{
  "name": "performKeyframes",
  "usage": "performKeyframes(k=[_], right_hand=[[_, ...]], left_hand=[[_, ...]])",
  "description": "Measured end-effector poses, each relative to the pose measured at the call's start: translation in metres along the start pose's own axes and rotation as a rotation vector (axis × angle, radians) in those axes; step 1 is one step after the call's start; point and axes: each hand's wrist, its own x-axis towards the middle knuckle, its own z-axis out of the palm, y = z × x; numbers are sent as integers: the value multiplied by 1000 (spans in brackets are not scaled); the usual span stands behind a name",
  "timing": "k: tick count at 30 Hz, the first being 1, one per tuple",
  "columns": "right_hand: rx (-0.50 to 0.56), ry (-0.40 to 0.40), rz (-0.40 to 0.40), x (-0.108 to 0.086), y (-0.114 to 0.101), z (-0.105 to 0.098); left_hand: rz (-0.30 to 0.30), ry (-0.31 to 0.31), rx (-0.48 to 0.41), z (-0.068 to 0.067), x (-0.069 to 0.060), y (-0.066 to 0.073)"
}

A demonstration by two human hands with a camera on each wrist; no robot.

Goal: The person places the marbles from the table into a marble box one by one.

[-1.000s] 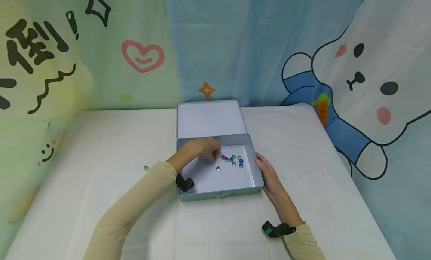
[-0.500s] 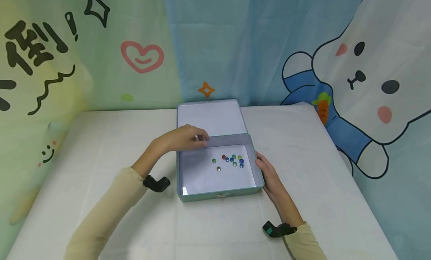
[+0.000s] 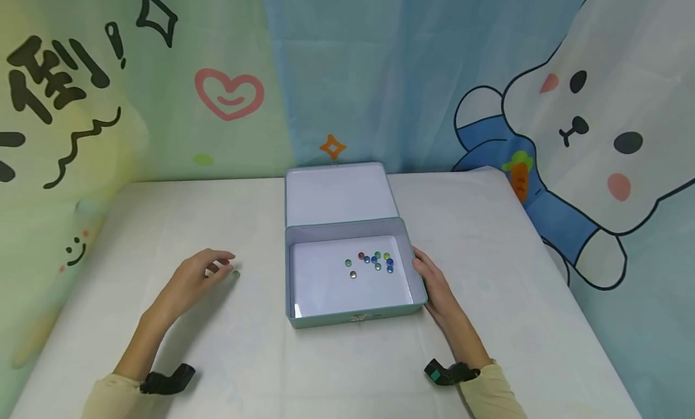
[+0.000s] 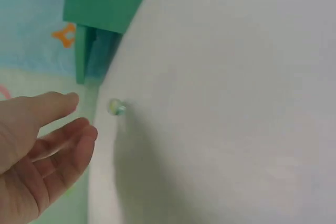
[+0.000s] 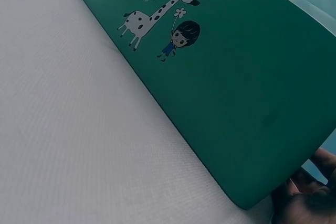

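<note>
A small green glass marble [image 3: 236, 274] lies on the white tablecloth, left of the box. Just beside it, my left hand [image 3: 195, 280] hovers with its fingers apart and loosely bent. In the left wrist view the marble [image 4: 116, 107] shows beyond the fingertips, with nothing between thumb and fingers. The green tin box [image 3: 355, 318] stands with its lid [image 3: 339, 193] raised at the back. Several marbles lie inside, among them a red marble [image 3: 361, 255], a green marble [image 3: 348, 263] and a clear marble [image 3: 353, 275]. My right hand [image 3: 437, 286] rests against the box's right side.
White cloth covers the table [image 3: 326, 371]. Behind it hangs a printed curtain [image 3: 347, 75] with a bunny and a heart. A black wrist camera [image 3: 168, 380] sits on my left wrist, another camera [image 3: 450, 372] on the right.
My left hand has moved out of the box, leaving a green marble inside, and across to the left beside the marble on the table. The right hand has stayed put.
</note>
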Motion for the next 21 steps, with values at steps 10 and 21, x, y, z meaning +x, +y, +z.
performKeyframes(k=[10,21], right_hand=[[14,1,12,0,1,-1],[6,-8,6,0,0,-1]], left_hand=[[1,-19,65,14,-10,-6],[-27,-50,129,18,-2,-4]])
